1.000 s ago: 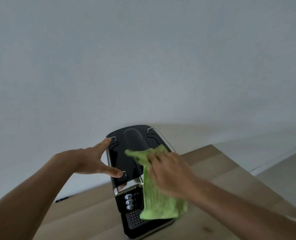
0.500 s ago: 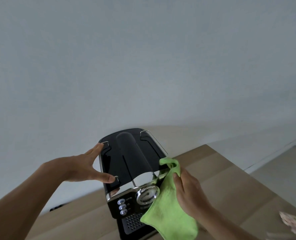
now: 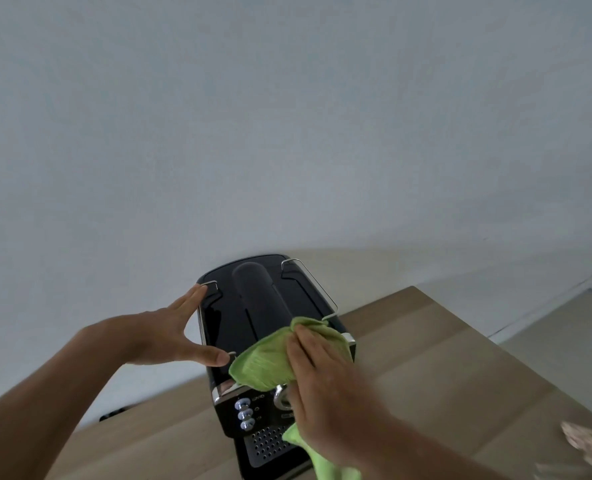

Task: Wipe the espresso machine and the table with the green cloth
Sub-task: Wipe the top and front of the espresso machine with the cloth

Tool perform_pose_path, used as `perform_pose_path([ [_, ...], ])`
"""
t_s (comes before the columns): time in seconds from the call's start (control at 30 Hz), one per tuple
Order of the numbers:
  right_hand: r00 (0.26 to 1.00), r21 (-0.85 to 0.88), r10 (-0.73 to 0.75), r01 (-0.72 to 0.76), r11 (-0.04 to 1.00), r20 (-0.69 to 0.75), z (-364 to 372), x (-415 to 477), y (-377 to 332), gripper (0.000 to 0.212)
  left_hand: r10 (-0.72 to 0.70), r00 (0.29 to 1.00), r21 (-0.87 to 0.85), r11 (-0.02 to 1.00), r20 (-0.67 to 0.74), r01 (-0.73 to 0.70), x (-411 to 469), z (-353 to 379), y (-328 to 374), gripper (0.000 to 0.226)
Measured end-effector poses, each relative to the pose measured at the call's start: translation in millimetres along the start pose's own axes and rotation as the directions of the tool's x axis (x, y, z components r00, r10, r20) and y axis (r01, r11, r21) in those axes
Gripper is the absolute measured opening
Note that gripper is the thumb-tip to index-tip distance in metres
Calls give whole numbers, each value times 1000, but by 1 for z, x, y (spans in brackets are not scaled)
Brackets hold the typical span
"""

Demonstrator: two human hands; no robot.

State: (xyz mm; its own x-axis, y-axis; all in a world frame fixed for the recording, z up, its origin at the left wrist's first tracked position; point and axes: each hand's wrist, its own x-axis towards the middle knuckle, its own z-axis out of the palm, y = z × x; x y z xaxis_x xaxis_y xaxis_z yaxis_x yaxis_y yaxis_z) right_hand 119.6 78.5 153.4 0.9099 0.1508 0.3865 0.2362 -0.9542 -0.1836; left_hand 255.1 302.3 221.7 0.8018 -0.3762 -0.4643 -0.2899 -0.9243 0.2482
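A black espresso machine (image 3: 253,306) with chrome rails stands on the wooden table (image 3: 443,368) against the wall. My left hand (image 3: 169,334) braces the machine's left side, thumb and fingers spread along the left rail. My right hand (image 3: 322,372) presses the green cloth (image 3: 263,362) onto the front edge of the machine's top, above the buttons and the dial. The cloth's lower end hangs down past the drip grille (image 3: 266,445).
A white wall rises right behind the machine. A blurred pale crumpled object (image 3: 585,445) lies at the table's right edge. A dark cable end (image 3: 114,412) shows behind the table on the left. Pale floor lies to the right.
My right hand has brought the cloth from the machine's right front corner up and left onto the top's front edge. My left hand stays on the left side.
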Motion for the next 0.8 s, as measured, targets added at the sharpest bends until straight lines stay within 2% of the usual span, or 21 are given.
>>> perform_pose_path([
  [0.07,996,47,-46,42,998,77,-8,21,-7,52,0,1000,1,1000,0,0,-1,1,0,143],
  [0.13,963,61,-13,-4,998,269,-26,45,-9,52,4,1000,3,1000,-3,-4,-1,1,0,143],
  [0.2,908,-68,73,-49,996,412,-38,65,-7,46,4,1000,0,1000,-4,-4,-1,0,0,142],
  [0.3,896,-251,165,-62,966,412,-46,84,1,33,-14,1000,10,1000,-7,14,-1,0,0,140],
  [0.4,862,-154,185,-127,980,471,-35,88,3,40,-27,1000,23,999,-12,27,-2,-1,0,141],
  [0.5,864,16,74,-94,995,498,-24,85,1,50,-21,1000,40,999,-14,21,-2,0,-1,142],
  [0.53,861,13,78,-98,995,503,-23,87,4,51,-20,1000,39,999,-15,21,-2,0,-1,142],
  [0.63,842,-97,242,-223,970,483,-17,101,14,46,-38,999,42,998,-22,39,-3,1,1,140],
  [0.67,839,-101,247,-227,969,486,-14,104,14,47,-41,999,46,998,-23,42,-3,1,0,140],
  [0.8,833,48,62,-105,993,550,0,113,7,54,-39,999,61,997,-30,41,-3,1,1,139],
])
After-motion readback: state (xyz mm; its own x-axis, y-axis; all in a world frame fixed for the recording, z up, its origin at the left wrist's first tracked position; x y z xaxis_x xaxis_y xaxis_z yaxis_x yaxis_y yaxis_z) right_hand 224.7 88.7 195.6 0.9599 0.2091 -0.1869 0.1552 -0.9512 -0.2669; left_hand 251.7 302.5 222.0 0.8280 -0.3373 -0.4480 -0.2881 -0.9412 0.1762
